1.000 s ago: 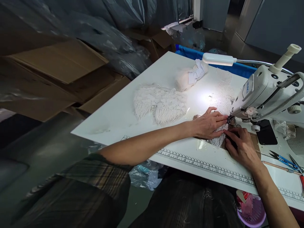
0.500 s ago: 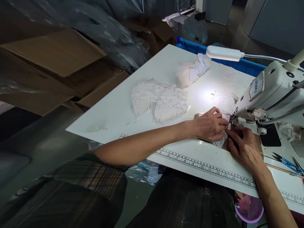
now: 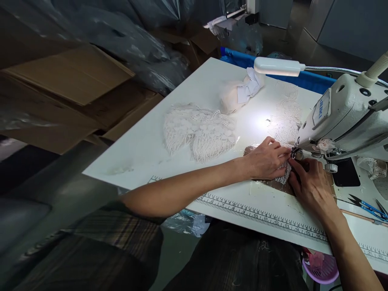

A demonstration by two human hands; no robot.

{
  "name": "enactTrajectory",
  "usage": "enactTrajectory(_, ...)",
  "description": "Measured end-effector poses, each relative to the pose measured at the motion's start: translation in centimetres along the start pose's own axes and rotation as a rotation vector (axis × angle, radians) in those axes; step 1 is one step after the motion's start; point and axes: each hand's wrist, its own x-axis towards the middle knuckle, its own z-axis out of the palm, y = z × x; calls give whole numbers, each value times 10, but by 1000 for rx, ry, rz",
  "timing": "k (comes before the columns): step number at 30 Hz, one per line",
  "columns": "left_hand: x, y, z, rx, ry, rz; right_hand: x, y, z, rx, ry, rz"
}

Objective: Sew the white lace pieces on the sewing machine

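Note:
A white sewing machine [image 3: 342, 117] stands at the right of the white table [image 3: 182, 93]. A piece of white lace [image 3: 284, 174] lies under its presser foot [image 3: 296, 154]. My left hand [image 3: 266, 161] lies flat on the lace, fingers stretched toward the foot. Just to the right, my right hand [image 3: 309, 186] also presses on the lace, its fingertips beside the foot. Finished lace [image 3: 285, 121] trails off behind the needle.
A pile of lace pieces [image 3: 198, 131] lies mid-table, a pale cloth bundle [image 3: 236, 95] behind it under a white lamp [image 3: 277, 66]. Blue snips [image 3: 365, 206] lie at the right. A printed ruler [image 3: 263, 218] runs along the front edge. Cardboard boxes [image 3: 69, 89] stand to the left, a purple basket [image 3: 321, 270] below.
The lace has fed further under the foot, so less of it shows between my hands. My right hand has moved up closer to the presser foot.

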Motion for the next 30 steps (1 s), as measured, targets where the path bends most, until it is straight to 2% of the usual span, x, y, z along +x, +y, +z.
enactTrajectory(6, 1, 3, 7, 18, 24, -47, -4, 3, 5, -12, -2, 8)
enactTrajectory(9, 2, 1, 10, 31, 118, -47, -7, 2, 8, 10, 36, 16)
enactTrajectory(12, 10, -12, 9, 46, 218, -76, -9, 2, 11, 42, 59, 15)
enactTrajectory(14, 19, -26, 6, 54, 189, -109, -10, 4, 12, 65, 69, 9)
enactTrajectory(18, 30, -55, -3, 38, -4, -104, -14, 15, 11, 203, 81, 9)
enactTrajectory(20, 28, -61, -7, 15, -3, -97, -16, 21, 9, 287, 63, 55)
enactTrajectory(22, 21, -58, -10, -20, 48, -76, -18, 26, 7, 330, 48, 111)
enactTrajectory(25, 9, -44, -13, -110, 88, 44, -19, 27, 7, 348, 51, 152)
enactTrajectory(30, -4, -23, -11, -304, 45, 242, -17, 24, 8, 351, 50, 167)
